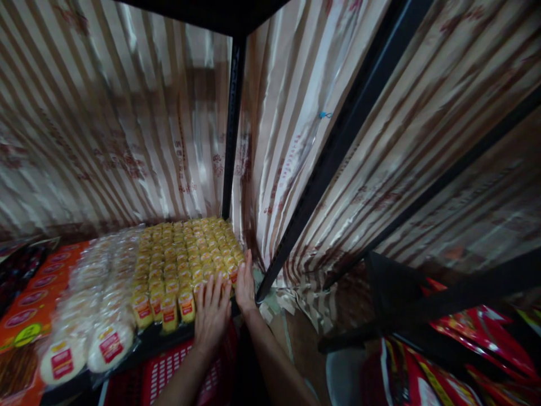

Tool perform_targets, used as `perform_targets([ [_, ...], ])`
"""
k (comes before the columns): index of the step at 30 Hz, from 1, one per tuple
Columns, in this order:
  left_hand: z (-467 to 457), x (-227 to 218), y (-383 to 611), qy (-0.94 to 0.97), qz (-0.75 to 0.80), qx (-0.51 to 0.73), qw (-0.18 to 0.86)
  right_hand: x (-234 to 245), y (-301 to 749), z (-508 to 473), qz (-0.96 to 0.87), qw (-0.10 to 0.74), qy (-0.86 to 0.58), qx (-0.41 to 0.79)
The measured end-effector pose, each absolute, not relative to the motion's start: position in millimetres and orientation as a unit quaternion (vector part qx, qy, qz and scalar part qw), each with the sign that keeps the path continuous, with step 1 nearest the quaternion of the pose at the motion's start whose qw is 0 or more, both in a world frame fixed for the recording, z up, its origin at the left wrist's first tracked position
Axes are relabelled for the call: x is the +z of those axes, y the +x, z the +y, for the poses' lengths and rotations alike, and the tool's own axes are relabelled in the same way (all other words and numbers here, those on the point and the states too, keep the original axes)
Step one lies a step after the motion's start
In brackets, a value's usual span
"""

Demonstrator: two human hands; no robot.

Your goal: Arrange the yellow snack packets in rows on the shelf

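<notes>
Several rows of small yellow wrapped snack cakes (186, 248) with red labels stand packed together on a dark shelf. My left hand (212, 310) lies against the front of these rows near their right end, fingers stretched out. Along the right side of the block, my right hand (245, 285) is held flat with its fingers straight, pressed close to the outermost cakes. Neither hand is wrapped round anything. The cakes right behind my left fingers are partly hidden.
Round white wrapped cakes (110, 347) and an orange carton (38, 299) stand to the left. Below the shelf is a red plastic basket (169, 366). A black shelf post (313, 197) rises just right of my hands. Red snack bags (477, 338) lie at the right.
</notes>
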State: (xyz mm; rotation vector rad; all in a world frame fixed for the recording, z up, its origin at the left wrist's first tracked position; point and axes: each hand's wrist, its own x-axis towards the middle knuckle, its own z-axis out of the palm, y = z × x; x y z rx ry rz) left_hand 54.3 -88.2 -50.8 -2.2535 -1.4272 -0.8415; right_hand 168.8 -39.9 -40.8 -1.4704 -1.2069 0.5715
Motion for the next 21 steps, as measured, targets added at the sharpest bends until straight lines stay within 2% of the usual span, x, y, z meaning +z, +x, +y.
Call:
perform_targets([
  [10,-55.3,-43.8,78.4,-0.844,-0.442,-0.250,0.172,-28.3,177.0,-16.5,-0.432,0.518,-0.705,0.220],
  [21,-49.4,-44.0,76.8,-0.844,-0.447,-0.243,0.169,-25.3,172.6,-11.9,-0.432,0.540,-0.674,0.262],
])
